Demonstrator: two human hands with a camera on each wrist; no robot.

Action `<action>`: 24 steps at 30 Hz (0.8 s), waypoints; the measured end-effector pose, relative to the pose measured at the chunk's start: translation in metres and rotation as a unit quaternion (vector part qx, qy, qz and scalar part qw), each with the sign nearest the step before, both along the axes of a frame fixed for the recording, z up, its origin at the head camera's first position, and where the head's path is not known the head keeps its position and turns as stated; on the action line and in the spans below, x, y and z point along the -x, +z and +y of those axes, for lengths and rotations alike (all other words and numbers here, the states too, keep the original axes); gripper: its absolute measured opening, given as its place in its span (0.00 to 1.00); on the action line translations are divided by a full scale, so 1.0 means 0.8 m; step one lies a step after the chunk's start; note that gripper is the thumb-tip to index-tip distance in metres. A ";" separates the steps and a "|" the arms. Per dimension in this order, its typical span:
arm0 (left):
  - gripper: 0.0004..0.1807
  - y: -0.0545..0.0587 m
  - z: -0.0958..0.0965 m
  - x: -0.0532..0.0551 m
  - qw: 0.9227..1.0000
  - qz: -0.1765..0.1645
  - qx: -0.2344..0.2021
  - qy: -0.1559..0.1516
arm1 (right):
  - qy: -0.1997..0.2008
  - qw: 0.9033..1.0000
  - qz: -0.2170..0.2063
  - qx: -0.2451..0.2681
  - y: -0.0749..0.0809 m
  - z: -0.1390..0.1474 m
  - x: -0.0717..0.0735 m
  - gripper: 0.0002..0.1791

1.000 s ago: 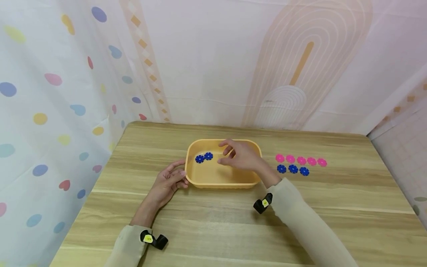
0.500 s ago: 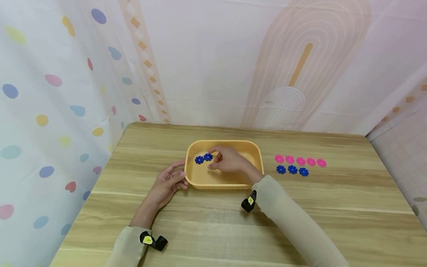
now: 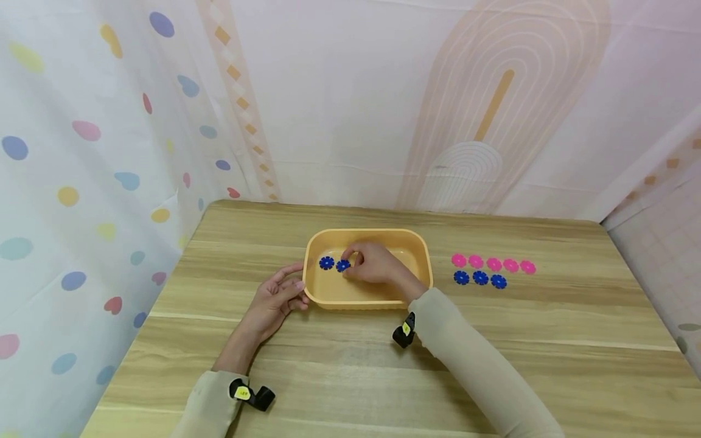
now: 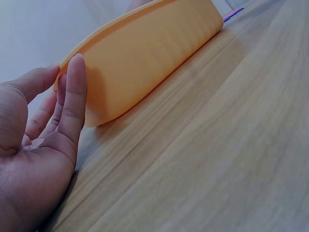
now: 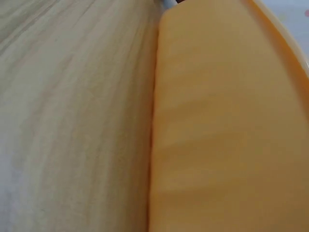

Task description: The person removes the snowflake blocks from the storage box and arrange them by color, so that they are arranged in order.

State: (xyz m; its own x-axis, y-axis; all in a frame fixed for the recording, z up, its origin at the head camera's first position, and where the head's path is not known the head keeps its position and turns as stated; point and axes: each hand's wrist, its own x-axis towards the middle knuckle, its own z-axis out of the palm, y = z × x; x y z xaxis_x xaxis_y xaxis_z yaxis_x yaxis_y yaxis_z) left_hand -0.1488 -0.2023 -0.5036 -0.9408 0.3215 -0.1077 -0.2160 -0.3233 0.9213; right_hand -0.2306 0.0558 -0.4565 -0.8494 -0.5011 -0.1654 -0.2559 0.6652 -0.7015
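Note:
An orange plastic tray [image 3: 369, 303] stands on the wooden table. My left hand [image 3: 276, 301] holds its left end, thumb at the rim and fingers against the outer wall; the left wrist view shows this left hand [image 4: 53, 125] close up. Inside the tray, my right hand [image 3: 374, 263] pinches a blue interlocking disc [image 3: 342, 266] between thumb and index finger. Another blue disc [image 3: 326, 263] lies just left of it on the tray floor. Only the tray's outer wall [image 5: 227, 121] and the tabletop fill the right wrist view, the hand being out of sight there.
Right of the tray, several pink discs [image 3: 494, 264] lie in a row, with a row of three blue discs [image 3: 480, 278] in front of them. A patterned curtain [image 3: 339, 109] hangs behind the table's back edge.
My right hand has moved left inside the tray and taken hold of the right-hand blue disc, which has shifted slightly towards me, apart from the other. My left hand has stayed put.

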 end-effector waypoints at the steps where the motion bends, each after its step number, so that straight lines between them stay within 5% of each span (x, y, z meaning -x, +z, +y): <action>1: 0.33 0.000 0.000 0.000 1.000 0.000 0.000 0.000 | -0.002 1.000 0.001 0.002 -0.001 0.000 -0.001 0.16; 15: 0.33 -0.003 0.000 0.001 1.000 0.008 0.001 0.001 | -0.028 1.000 -0.010 0.003 0.001 -0.002 -0.007 0.11; 24: 0.29 -0.002 0.000 0.000 1.000 0.013 -0.005 -0.003 | -0.010 1.000 0.019 -0.013 0.006 -0.001 -0.010 0.11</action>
